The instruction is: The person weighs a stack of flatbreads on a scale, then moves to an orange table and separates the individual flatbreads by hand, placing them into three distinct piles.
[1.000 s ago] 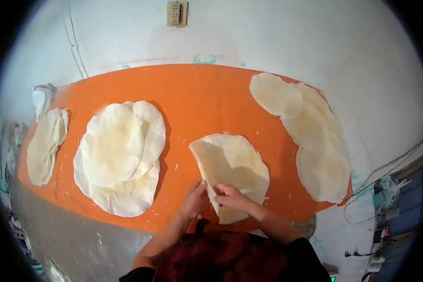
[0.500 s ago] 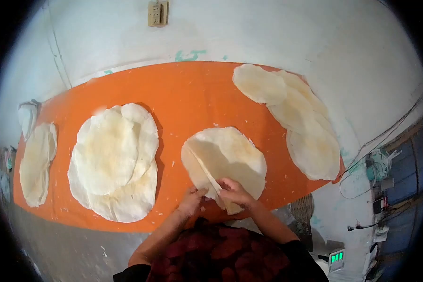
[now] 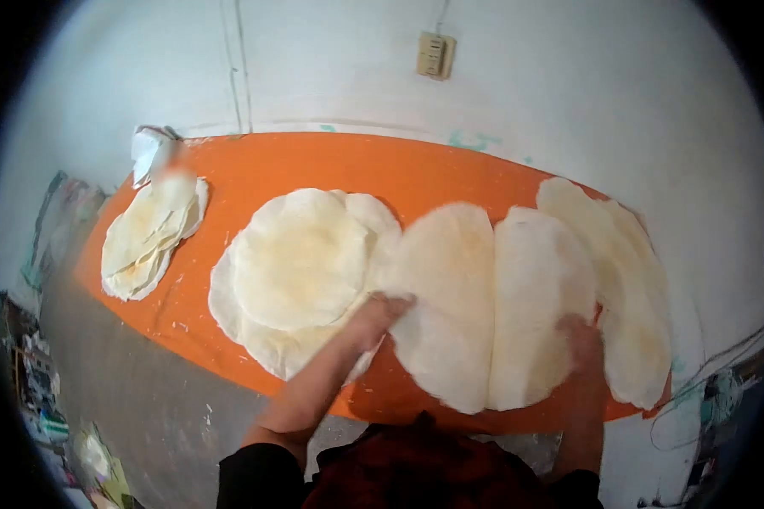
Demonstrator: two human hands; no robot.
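Observation:
A large, thin, pale flatbread point(image 3: 446, 314) spreads out in front of me, a straight line running down its middle from a notch at the top. My left hand point(image 3: 382, 316) is closed at its left edge, fingertips right on the rim. At the right edge my right hand point(image 3: 582, 339), blurred by motion, grips the sheet with its fingers over the border. On the left, the flatbread overlaps a pile of round flatbreads point(image 3: 301, 259). Its right side lies close to an overlapping row of flatbreads point(image 3: 632, 297).
An orange cloth point(image 3: 255, 161) covers the table. At the far left another flatbread stack point(image 3: 140, 246) lies beside a crumpled white thing point(image 3: 151, 153), with a blurred patch above the stack. A socket box point(image 3: 435, 56) hangs on the white wall behind.
The flatbread, folded over in my hands before, is now opened out wide. My hands have moved apart to its two sides. My view has swung left.

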